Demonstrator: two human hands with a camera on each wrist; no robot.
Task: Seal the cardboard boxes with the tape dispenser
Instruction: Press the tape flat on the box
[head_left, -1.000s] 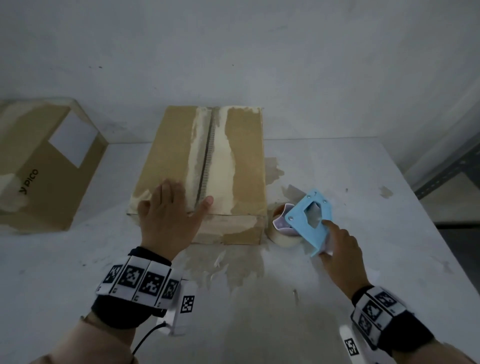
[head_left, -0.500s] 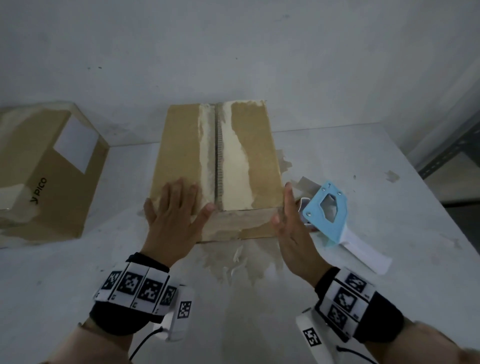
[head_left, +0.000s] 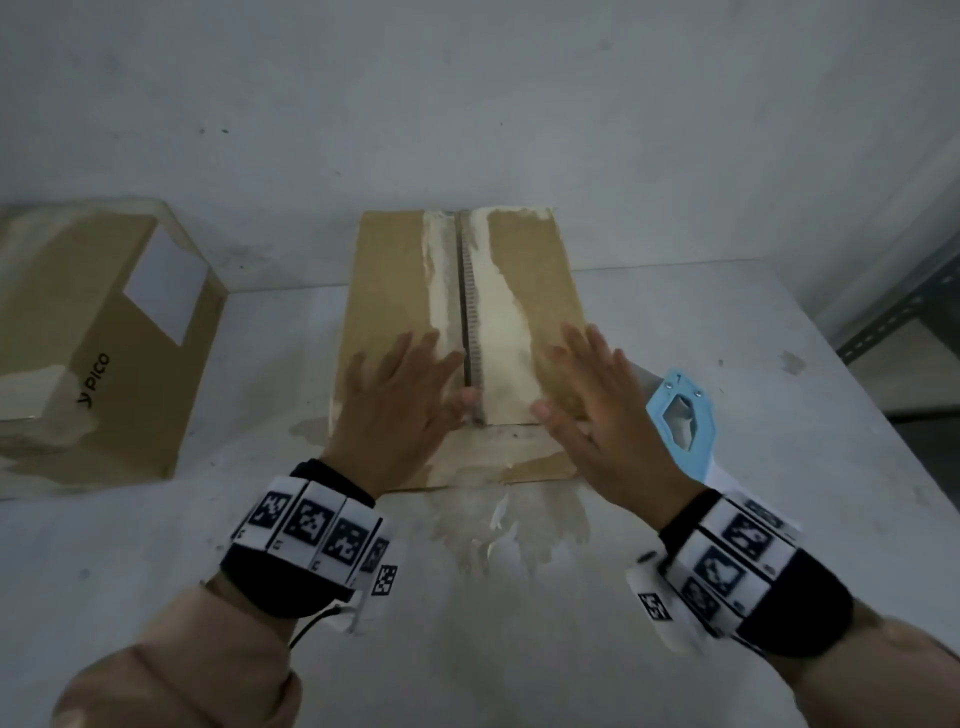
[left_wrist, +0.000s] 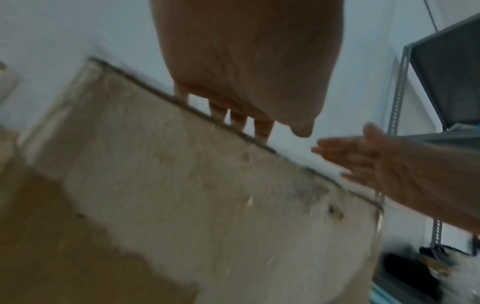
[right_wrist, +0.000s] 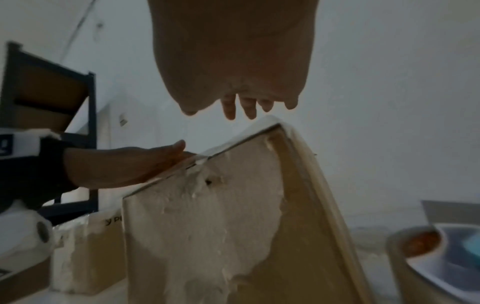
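Flap-closing step. Left hand and right hand, fingers spread flat, press box flaps mid-desk. Seam untaped. Dispenser lies right of box; next, probably pick it up.

Head view looks down; wrist views look close along the box.

box: matt torn cardboard | dispenser: plastic, seemingly smooth
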